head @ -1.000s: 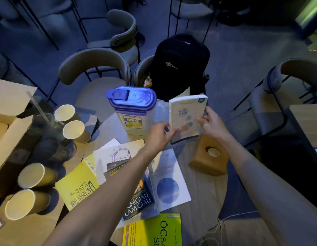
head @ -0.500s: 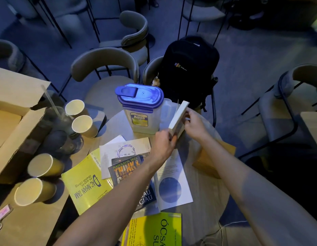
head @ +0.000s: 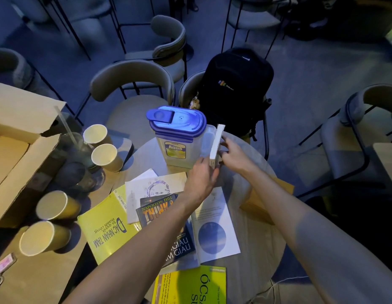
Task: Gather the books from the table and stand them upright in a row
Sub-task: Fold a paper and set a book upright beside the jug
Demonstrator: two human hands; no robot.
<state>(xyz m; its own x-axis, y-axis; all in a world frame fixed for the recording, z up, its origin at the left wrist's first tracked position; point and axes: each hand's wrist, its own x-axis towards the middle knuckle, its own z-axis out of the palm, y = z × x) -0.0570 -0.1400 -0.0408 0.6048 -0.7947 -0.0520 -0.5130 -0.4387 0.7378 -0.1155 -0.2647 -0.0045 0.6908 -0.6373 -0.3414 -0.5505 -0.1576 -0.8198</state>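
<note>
A thin white book (head: 216,142) stands upright on the round table (head: 256,238), edge toward me, right beside the water jug's handle. My left hand (head: 201,176) grips its near lower edge and my right hand (head: 234,154) holds its right side. Several books lie flat in a loose pile nearer me: a yellow one (head: 107,231), a white one (head: 155,187), a dark Napoleon Hill book (head: 157,210), a white one with a blue circle (head: 214,227) and a yellow-green one (head: 190,286) at the front edge.
A blue-lidded clear water jug (head: 176,137) stands at the table's far side. Paper cups (head: 98,133) and glasses sit left by a cardboard box (head: 12,137). A wooden tissue box (head: 263,205) lies under my right forearm. A black backpack (head: 234,88) rests on a chair behind.
The white book was held face-on in the air, then turned edge-on and came down upright beside the jug. Both hands stayed on it.
</note>
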